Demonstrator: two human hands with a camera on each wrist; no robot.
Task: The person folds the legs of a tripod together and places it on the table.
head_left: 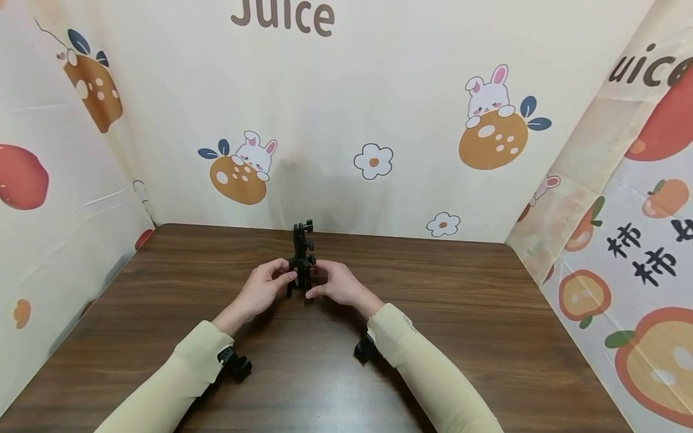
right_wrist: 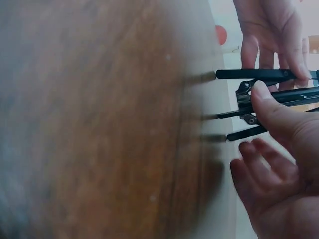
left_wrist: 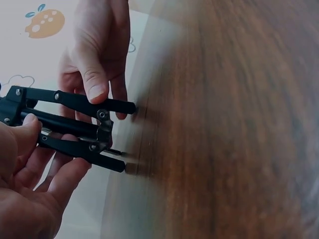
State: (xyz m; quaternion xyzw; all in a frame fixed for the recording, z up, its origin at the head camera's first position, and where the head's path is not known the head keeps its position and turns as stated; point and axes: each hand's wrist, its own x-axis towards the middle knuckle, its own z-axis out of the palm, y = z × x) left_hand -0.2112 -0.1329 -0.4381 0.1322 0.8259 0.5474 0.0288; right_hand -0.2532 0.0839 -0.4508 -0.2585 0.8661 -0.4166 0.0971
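Two hands grip one small black tripod (head_left: 301, 258) between them, the left hand (head_left: 265, 290) on its left side and the right hand (head_left: 342, 284) on its right. Each thumb is laid against the tripod's lower part with fingers curled behind it, so both grasps are narrow; in the right wrist view the right hand's other fingers are bent below the legs (right_wrist: 242, 133), and how firmly they press I cannot tell. Three legs show, drawn fairly close together around a metal bracket (left_wrist: 103, 130), their feet down at the tabletop, though whether all of them touch it is unclear. The tripod stands upright toward the far edge of the table, left of its middle, with dark knobs (head_left: 311, 245) up the right of its column. Behind the hands come pale yellow sleeves (head_left: 186, 358), a black device (head_left: 238, 365) at each wrist. Under everything spreads the dark brown wood-grain table (head_left: 303, 385). Beyond it hangs a cream cloth (head_left: 335, 90) printed with rabbits on orange fruit (head_left: 238, 180), white flowers (head_left: 373, 161) and the word "Juice"; more fruit-patterned cloth stands at both sides, with dark characters (head_left: 654, 266) on the right.
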